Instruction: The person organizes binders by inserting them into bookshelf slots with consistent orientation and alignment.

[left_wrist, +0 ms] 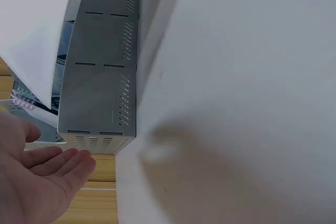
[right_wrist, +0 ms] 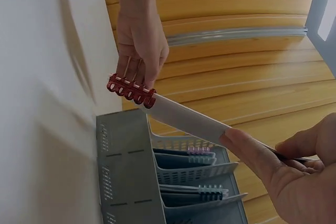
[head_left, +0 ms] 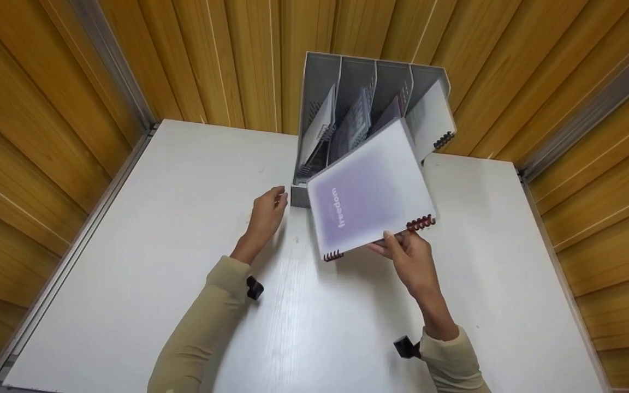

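Observation:
A spiral notebook (head_left: 372,188) with a white and purple cover marked "freedom" and dark red rings is tilted in front of a grey file organizer (head_left: 300,197). My right hand (head_left: 414,262) pinches its near ringed edge between thumb and fingers. In the right wrist view the notebook (right_wrist: 184,119) appears nearly edge-on. My left hand (head_left: 268,213) is beside the organizer's front left corner, its fingers loosely bent and holding nothing. The left wrist view shows that hand (left_wrist: 42,177) palm up near the organizer's end wall (left_wrist: 100,66). The raised notebook hides part of the organizer's front.
Upright dividers split the organizer into several slots. A pale notebook (head_left: 317,131) leans in the left slot, with a dark notebook (head_left: 351,128) beside it. Another white notebook (head_left: 429,120) with black rings stands in the right slot. Wood-panelled walls (head_left: 254,60) enclose the white table (head_left: 194,180).

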{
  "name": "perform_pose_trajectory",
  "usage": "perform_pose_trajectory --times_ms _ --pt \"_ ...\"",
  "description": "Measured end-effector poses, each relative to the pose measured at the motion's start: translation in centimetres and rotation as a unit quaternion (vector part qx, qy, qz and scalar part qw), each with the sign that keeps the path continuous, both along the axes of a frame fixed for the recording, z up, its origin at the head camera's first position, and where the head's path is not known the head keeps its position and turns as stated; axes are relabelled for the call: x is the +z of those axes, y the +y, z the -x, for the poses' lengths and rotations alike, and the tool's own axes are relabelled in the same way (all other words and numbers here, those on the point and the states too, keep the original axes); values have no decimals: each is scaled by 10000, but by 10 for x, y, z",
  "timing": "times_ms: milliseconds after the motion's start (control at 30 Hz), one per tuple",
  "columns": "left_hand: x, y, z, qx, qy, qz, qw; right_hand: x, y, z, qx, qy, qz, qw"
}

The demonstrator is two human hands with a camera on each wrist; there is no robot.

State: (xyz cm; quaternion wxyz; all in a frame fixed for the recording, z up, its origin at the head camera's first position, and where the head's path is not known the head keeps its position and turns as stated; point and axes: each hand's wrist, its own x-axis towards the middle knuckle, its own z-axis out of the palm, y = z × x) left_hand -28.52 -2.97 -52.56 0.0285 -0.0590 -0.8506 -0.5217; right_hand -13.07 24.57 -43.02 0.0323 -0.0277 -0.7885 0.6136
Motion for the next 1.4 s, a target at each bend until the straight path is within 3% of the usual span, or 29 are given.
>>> perform_pose_trajectory --times_ms 133,300,567,733,933,1133,1400 --pt "0 10 18 83 -38 -39 10000 8 14 -1 -342 138 -131 9992" --pt "1 21 32 155 12 55 9999 15 30 1 -672 233 -265 9971" --pt "4 27 43 555 120 174 9982 20 46 12 -847 685 -391 9933" --pt "3 26 45 582 108 68 9982 25 52 25 -1029 832 -569 9896" --pt "5 23 47 511 138 25 9986 28 57 51 -1248 904 -1192 9808" --pt "5 21 47 583 10 -26 9983 28 58 91 -1338 1052 -1824 9684" --pt "6 19 47 617 2 44 9981 20 44 139 -1019 791 -1563 9793"
